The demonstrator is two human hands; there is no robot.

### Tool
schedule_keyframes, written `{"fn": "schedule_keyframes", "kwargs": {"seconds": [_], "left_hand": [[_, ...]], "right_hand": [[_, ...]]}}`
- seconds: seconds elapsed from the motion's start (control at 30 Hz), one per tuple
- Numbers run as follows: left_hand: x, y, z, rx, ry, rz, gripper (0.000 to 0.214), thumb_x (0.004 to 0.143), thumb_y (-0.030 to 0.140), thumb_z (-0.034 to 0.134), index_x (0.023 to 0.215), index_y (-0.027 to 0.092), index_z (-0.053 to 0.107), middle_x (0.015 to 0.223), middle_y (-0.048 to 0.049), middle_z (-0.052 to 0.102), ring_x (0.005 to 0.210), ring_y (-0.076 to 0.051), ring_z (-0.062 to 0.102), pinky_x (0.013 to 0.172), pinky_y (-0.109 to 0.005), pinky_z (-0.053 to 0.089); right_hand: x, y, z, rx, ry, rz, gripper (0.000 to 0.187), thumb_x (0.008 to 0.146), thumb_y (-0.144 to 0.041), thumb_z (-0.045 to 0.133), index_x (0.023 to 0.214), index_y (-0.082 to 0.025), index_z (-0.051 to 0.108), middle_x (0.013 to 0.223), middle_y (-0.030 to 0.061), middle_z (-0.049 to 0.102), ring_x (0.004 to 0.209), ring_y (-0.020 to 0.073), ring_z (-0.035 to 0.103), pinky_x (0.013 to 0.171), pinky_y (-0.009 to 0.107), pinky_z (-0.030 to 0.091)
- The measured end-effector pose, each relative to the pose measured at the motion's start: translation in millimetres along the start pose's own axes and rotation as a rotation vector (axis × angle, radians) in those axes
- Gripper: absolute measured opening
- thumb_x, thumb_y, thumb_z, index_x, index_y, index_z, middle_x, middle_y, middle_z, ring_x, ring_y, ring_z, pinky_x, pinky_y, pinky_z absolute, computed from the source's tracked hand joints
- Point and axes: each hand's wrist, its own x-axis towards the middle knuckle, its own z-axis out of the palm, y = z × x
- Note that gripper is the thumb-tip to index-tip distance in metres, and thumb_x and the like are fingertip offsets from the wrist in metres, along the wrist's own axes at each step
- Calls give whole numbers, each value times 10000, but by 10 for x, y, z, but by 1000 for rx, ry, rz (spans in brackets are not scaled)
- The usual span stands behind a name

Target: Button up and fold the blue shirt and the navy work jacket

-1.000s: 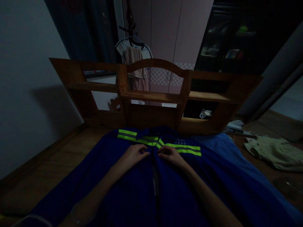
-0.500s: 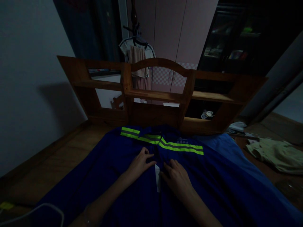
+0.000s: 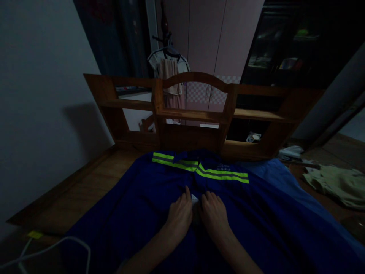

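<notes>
A dark blue work jacket (image 3: pixel 137 205) lies spread out, front up, with yellow-green and grey reflective strips (image 3: pixel 225 174) across its chest. My left hand (image 3: pixel 181 211) is closed on the left side of the front opening, its index finger pointing forward along the cloth. Just across the opening, my right hand (image 3: pixel 214 213) has its fingers curled onto the other front edge. Between the hands shows a small white patch (image 3: pixel 194 198), perhaps a label, partly covered. The fingertips of both hands are mostly hidden in the dim light.
A wooden headboard with shelves (image 3: pixel 194 114) stands beyond the collar. A white cable (image 3: pixel 68 238) with a yellow tag (image 3: pixel 35 234) is at lower left. Blue cloth (image 3: pixel 269 173) lies under the jacket at right, and a pale garment (image 3: pixel 336 184) farther right. A wall borders the left.
My left hand has turned over and come in closer to the opening, its fingers curling. The right hand stays near its edge. The white patch is more covered. The view has shifted slightly.
</notes>
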Motion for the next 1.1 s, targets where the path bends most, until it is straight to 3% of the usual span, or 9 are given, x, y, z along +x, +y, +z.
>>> {"fn": "schedule_keyframes", "kwargs": {"seconds": [0.13,0.27,0.33,0.43,0.53,0.6,0.83,1.0,1.1], "left_hand": [[-175,-83,-156,-179,-56,78,578,785,147,470,1361,126,422,1163,-128,610,1015,-220,598,815,-277,442],[-424,-123,-293,-368,-130,210,296,849,208,436,1082,219,619,976,-46,632,880,-167,597,731,-238,424],[-461,-138,-286,-433,-165,244,256,893,247,401,911,227,655,876,-24,619,823,-151,593,709,-231,415],[-341,-198,-215,-479,-95,194,318,928,319,376,821,214,657,837,-24,605,822,-154,592,735,-247,415],[-72,-287,-145,-499,49,109,231,877,320,486,1005,206,641,905,-36,602,809,-163,590,753,-268,431],[121,-325,-112,-528,67,119,273,818,279,561,1075,202,615,946,-39,602,794,-164,588,743,-270,444],[441,-325,-34,-628,-14,177,173,698,60,507,776,187,594,842,-31,617,849,-186,598,791,-295,439],[564,-396,-48,-829,-130,171,67,810,191,449,799,199,515,619,25,581,535,-147,603,562,-260,461],[718,-391,-81,-999,-198,147,131,830,318,482,816,188,482,616,16,597,492,-147,618,519,-262,482]], "right_hand": [[83,68,-13,188,-6,95,158,830,-106,495,813,-163,641,795,69,663,758,201,619,660,287,411],[119,287,-20,900,-73,163,199,859,-349,551,843,-174,645,769,26,664,682,153,612,619,238,428],[98,361,26,1073,-105,184,258,832,-409,582,848,-160,648,752,25,651,661,150,596,605,237,433],[28,383,127,1081,-106,185,270,812,-417,604,805,-150,643,744,25,636,693,153,585,638,241,437],[-40,341,187,1096,-76,173,238,804,-398,620,803,-160,619,743,9,609,703,144,564,643,235,423],[-65,311,189,1105,-59,148,200,786,-363,647,818,-171,605,724,-12,579,674,130,541,612,223,404],[-91,255,191,1061,-115,87,188,837,-338,585,906,-180,661,808,17,652,751,164,600,670,251,442],[-8,230,119,1187,-144,149,236,822,-359,603,916,-171,711,908,52,704,869,196,635,773,279,457],[138,265,-5,1229,-133,227,297,812,-385,600,968,-158,710,783,35,695,688,154,620,629,241,451]]}}
